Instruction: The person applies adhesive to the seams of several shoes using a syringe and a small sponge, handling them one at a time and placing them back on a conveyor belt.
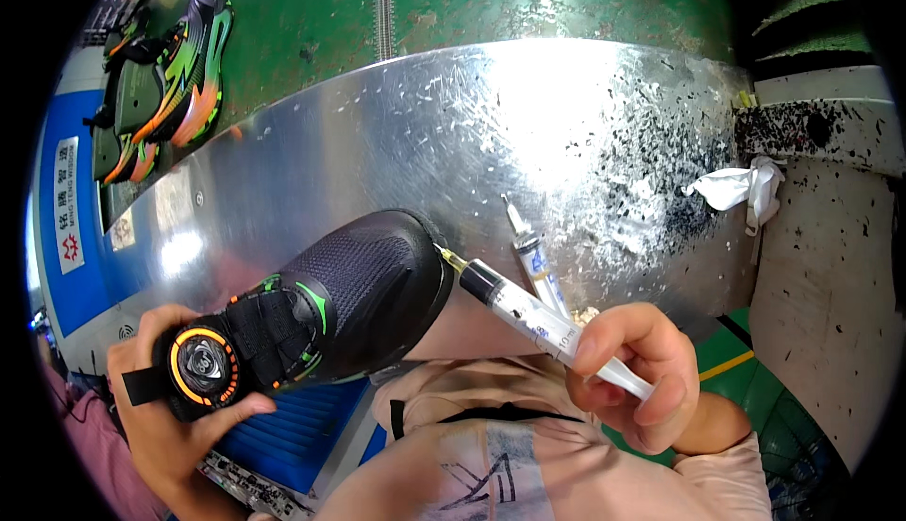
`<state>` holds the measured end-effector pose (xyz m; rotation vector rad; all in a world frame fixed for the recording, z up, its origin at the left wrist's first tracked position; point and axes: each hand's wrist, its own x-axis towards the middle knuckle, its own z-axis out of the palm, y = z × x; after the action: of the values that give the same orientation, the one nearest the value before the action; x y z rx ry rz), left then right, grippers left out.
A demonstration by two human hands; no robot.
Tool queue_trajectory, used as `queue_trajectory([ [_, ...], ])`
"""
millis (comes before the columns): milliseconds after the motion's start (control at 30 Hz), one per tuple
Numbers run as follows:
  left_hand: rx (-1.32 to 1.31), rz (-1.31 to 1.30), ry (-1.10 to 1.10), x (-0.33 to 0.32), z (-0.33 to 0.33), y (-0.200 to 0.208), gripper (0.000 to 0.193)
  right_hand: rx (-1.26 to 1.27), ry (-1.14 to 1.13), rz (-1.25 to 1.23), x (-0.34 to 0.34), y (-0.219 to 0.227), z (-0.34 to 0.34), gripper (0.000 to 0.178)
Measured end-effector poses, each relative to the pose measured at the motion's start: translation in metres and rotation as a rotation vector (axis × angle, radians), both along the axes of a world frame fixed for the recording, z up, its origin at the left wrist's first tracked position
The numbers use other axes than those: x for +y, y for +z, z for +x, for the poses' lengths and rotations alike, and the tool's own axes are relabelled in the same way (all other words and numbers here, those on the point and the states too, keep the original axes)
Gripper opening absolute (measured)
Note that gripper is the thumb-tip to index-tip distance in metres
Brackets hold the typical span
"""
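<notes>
My left hand (175, 417) is closed round the heel end of a black shoe (363, 276) with green and orange trim and a round orange-ringed dial. The toe points up and to the right. In my right hand (646, 370) is a clear plastic syringe (528, 315) with dark liquid near its front end. Its yellowish needle tip meets the edge of the toe, where the sole joins the upper. Beyond it, a second syringe (538, 266) lies on the metal table (396, 134). My thumb and fingers are on the plunger end.
Several colourful shoes (193, 77) stand on the green conveyor (302, 11) at the far left. Crumpled white paper (736, 186) lies at the right, by a box spattered with black (812, 134). Dark specks cover the table's right side. Another person's pink sleeve (94, 445) shows at lower left.
</notes>
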<state>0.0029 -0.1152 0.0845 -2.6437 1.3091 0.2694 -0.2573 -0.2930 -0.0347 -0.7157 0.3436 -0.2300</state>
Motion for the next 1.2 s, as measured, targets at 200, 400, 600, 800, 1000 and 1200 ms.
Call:
queue_trajectory([
  [200,0.027,0.009,-0.068,0.0,-0.004,0.0,0.085,-0.03,-0.023,-0.073,-0.003,-0.008,0.0,0.07],
  [400,0.19,-0.105,0.174,-0.006,-0.013,0.0,0.083,-0.051,-0.043,-0.129,-0.001,-0.009,0.001,0.07],
  [600,0.207,-0.131,0.283,-0.013,-0.033,0.004,0.081,0.012,-0.128,-0.152,0.012,0.007,0.012,0.07],
  [800,0.264,-0.211,0.348,-0.019,-0.063,-0.003,0.073,0.045,-0.175,-0.325,0.028,0.005,0.008,0.06],
  [1000,0.163,-0.174,0.266,-0.011,-0.079,-0.001,0.059,0.164,-0.048,-0.385,0.042,0.024,0.007,0.07],
  [1200,0.189,-0.196,0.208,-0.013,-0.077,-0.013,0.046,0.127,-0.111,-0.505,0.061,0.023,0.004,0.067],
])
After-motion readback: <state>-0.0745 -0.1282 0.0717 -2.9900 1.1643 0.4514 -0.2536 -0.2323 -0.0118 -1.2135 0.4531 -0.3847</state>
